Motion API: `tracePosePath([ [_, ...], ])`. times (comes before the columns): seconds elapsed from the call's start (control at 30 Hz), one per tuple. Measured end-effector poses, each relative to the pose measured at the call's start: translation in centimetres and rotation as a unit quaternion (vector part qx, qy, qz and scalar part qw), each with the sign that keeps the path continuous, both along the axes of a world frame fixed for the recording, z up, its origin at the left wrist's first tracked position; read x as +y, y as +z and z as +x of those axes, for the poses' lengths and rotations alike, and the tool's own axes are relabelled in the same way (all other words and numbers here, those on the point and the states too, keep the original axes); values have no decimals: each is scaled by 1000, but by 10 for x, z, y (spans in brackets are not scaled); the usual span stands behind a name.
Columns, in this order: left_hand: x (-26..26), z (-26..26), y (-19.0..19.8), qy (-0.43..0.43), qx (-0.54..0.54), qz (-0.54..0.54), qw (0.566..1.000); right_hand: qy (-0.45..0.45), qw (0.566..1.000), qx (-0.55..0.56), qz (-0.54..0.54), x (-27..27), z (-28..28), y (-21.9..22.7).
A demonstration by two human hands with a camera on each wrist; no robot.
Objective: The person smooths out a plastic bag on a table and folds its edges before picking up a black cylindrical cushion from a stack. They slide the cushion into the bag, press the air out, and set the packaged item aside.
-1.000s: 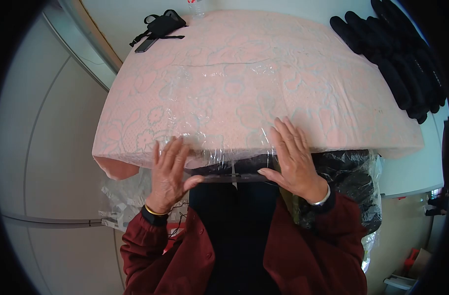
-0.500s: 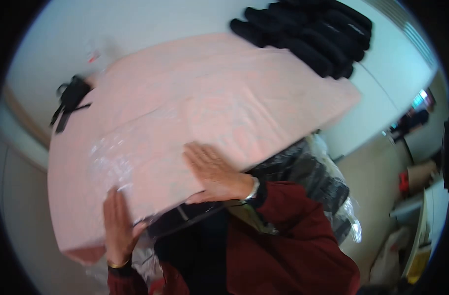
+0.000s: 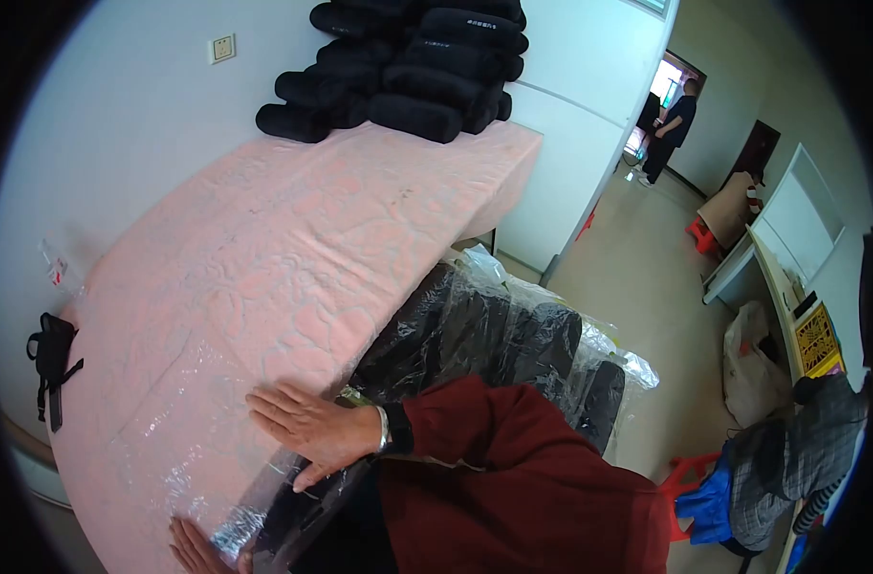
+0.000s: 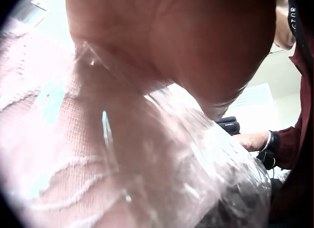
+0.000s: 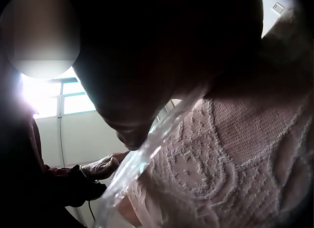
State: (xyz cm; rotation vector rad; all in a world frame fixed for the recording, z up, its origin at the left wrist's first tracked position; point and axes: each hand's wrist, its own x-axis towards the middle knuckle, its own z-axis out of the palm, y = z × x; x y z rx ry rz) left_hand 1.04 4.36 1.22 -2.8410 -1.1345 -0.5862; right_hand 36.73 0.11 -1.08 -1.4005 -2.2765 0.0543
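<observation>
A clear plastic sheet or bag [image 3: 183,430] lies over the pink patterned cloth [image 3: 293,249] that covers the table. My right hand [image 3: 317,430] rests on it near the table's front edge, fingers straight and thumb spread. Lower left in the head view, my left hand [image 3: 202,550] lies on the plastic with straight fingers, partly cut off by the frame. The left wrist view has the palm [image 4: 171,36] over the clear film [image 4: 147,154]. In the right wrist view a fold of plastic [image 5: 147,154] runs beneath the dark hand [image 5: 167,56].
Black rolls [image 3: 417,86] are stacked at the table's far end. Plastic-wrapped black rolls [image 3: 494,330] sit beside the front edge. A black pouch [image 3: 52,354] and a bottle [image 3: 59,268] are at the left. Someone [image 3: 671,129] stands far off; a red stool [image 3: 685,488] is at the right.
The head view has swung to the right, bringing the room and wrapped rolls into sight. Both hands appear lower and further left in it, still flat on the plastic.
</observation>
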Motion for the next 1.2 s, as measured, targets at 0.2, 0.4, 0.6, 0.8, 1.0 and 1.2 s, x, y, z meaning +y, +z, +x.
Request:
tracePosePath([
  [0.2, -24, -6, 1, 23, -7, -21, 999, 10, 1000, -10, -17, -16, -9, 13],
  [0.4, -22, -8, -3, 10, -7, -9, 1000, 58, 996, 23, 71, 29, -30, 8],
  [0.6, -23, -4, -1, 25, -17, -2, 1000, 88, 996, 30, -4, 55, -32, -10],
  [0.8, -19, -6, -10, 39, -4, 21, 999, 55, 998, 25, 6, 53, -32, -11],
  [1.0, -15, -16, -15, 24, -8, 46, 999, 7, 999, 25, -33, 50, -17, 1],
  [1.2, -16, -15, -15, 42, 16, 65, 997, -47, 998, 0, -44, 49, 0, -1],
])
